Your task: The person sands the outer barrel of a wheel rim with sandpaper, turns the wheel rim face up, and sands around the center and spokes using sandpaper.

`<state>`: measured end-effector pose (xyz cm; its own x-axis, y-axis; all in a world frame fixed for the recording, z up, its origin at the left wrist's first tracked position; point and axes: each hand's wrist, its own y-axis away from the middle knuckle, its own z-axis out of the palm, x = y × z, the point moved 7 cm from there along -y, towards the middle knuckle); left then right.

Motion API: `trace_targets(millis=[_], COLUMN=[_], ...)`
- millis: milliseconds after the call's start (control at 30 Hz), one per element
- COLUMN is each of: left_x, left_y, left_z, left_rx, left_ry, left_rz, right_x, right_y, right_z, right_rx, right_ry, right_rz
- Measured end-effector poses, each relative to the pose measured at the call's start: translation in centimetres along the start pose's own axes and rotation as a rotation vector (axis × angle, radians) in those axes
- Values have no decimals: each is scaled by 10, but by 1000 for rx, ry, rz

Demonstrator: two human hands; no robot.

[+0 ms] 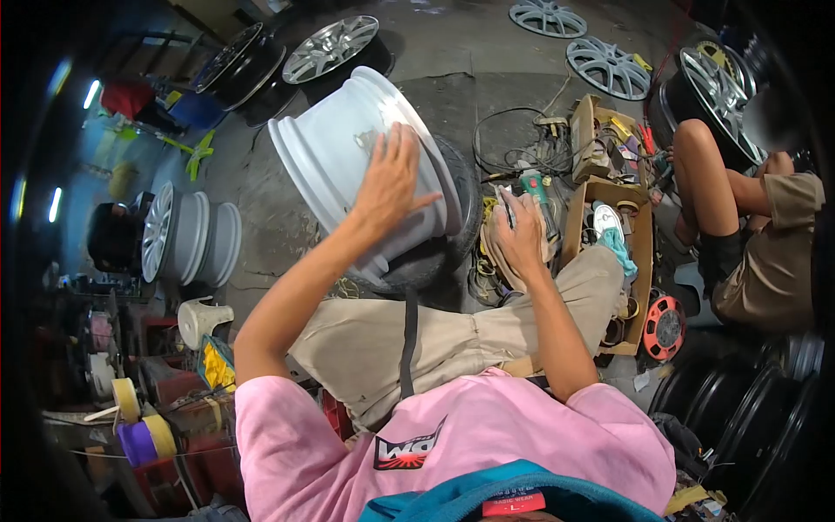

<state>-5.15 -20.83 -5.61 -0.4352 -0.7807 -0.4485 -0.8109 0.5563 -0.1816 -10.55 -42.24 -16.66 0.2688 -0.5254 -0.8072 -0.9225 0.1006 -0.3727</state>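
Note:
A pale grey wheel rim (326, 143) stands tilted on a black tyre (465, 187) in front of my knees. My left hand (389, 178) lies on the rim's barrel, fingers stretched and thumb spread out to the right. A rough darker patch shows on the barrel just by its fingertips. Off to the right of the rim, my right hand (520, 228) is beside a green power tool (532, 183), above my foot. Its fingers are bent around a small greyish piece that I cannot make out.
Cardboard boxes (570, 230) of tools and a red disc (664, 329) lie at my right. Another person's bent leg (703, 174) is beyond them. Alloy wheels (330, 50) stand at the back, with more rims (187, 235) on the left. Cables (496, 143) cross the floor.

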Motion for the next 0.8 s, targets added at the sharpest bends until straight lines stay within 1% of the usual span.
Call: trace_targets(millis=[67,133,233,300,333,433,467,533,600,667,733,800], left_x=[21,21,10,-5,-10,-45,-57,-82,-105,-125,-133,-135], left_y=[10,9,2,-11,-18,-35,-41,-51,-61,-68,-75,-82], left_z=[1,1,1,7,10,15,16,20,26,35,36,47], left_rx=[57,65,104,41,45,97,98,83,75,11,22,-61], left_ry=[42,61,-19,-34,-31,121,122,225,236,346,391,512], left_rz=[84,81,46,-48,-44,-129,-131,-132,-131,-160,-187,-310], right_x=[1,1,3,3,4,9,11,14,14,16,16,18], right_y=[0,2,5,5,5,6,7,7,8,9,8,8], right_z=[2,2,0,0,0,2,3,7,10,12,14,14], right_rx=[-15,-17,-15,-15,-17,-24,-25,-59,-78,-94,-113,-118], right_ry=[-28,-49,-44,-34,-22,-10,-9,-5,-19,-31,-43,-32], right_rz=[15,9,12,17,22,22,20,35,41,53,41,62])
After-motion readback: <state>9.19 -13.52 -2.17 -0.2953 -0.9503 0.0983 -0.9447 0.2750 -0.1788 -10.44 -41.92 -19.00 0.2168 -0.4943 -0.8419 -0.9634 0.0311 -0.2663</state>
